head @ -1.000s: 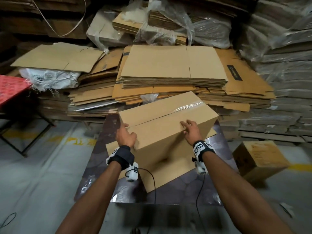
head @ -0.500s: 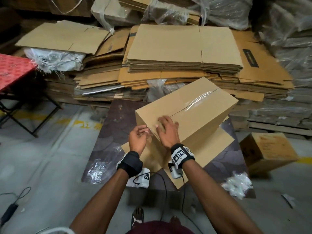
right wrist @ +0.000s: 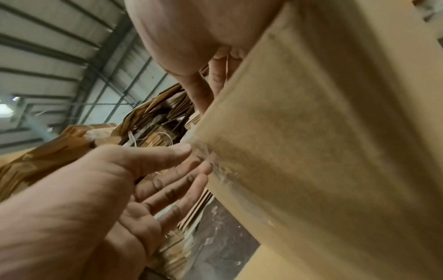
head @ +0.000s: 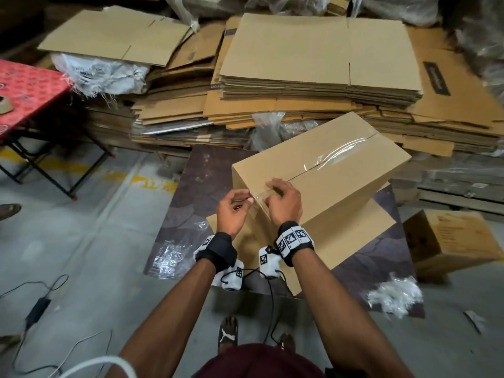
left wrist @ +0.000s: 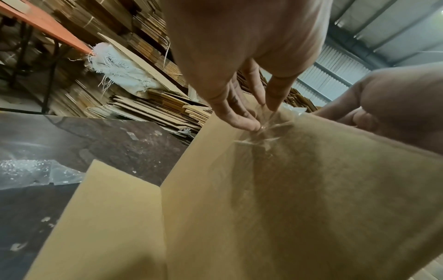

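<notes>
A closed cardboard box (head: 335, 181) stands tilted on a flat cardboard sheet (head: 351, 241) over a dark board (head: 199, 181). Clear tape (head: 338, 151) runs along its top seam. My left hand (head: 245, 199) is at the box's near top edge and pinches the loose, crinkled tape end (left wrist: 263, 130) between thumb and fingers (left wrist: 246, 123). My right hand (head: 272, 188) sits just to the right, its bent fingertips resting on the box top at the seam. In the right wrist view the box (right wrist: 335, 151) fills the right side and the left hand (right wrist: 187, 163) touches its edge.
Stacks of flattened cartons (head: 313, 64) lie behind the box. A red folding table (head: 24, 91) stands at the left and a small brown carton (head: 450, 241) on the floor at the right. Crumpled plastic (head: 392, 296) and cables (head: 35, 309) lie on the floor.
Both hands left the box's sides and came together at its near top edge. The left hand took hold of the tape end. The view has pulled back.
</notes>
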{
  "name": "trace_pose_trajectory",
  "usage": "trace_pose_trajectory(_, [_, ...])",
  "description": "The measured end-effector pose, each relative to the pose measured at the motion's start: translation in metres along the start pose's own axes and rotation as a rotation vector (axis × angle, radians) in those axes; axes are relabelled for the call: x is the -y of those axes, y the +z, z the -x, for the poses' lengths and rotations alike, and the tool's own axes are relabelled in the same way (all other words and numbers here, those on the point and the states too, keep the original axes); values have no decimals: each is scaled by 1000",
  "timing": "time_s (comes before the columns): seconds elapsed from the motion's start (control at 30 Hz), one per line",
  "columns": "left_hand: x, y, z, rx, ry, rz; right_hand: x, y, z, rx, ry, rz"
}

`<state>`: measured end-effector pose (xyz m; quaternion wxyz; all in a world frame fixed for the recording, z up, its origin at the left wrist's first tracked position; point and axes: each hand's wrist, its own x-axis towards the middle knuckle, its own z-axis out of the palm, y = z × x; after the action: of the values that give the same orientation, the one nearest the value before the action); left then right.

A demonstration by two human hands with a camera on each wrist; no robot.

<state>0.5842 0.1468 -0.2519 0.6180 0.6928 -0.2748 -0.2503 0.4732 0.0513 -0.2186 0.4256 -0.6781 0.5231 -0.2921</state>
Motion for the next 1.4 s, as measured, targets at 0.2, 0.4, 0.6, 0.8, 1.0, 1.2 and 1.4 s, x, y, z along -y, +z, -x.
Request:
trace_pose_trajectory(0.2, [23,-3,3,93,-86,-160,-1,2,1,-50,-13,-35])
trace_pose_trajectory(0.4, [16,3,5,-51,72,-144,0,1,1,-65,-32,-29])
trace_pose_trajectory(0.6, [6,8,-8,-119,167,-75,-1,2,0,-70,-38,-31])
trace_pose_trajectory(0.8, [6,16,0,-189,61,46,-1,2,1,-77,-49,-40])
trace_pose_trajectory(1.0, [2,20,-12,-153,-9,-42,-2,4,1,-77,-58,-26])
trace_pose_trajectory(1.2, [-9,26,-10,-103,20,-232,0,2,3,-89,-49,-30])
trace_pose_trajectory(1.4, [-10,33,2,-152,61,-290,7,-2,8,-95,-23,-29])
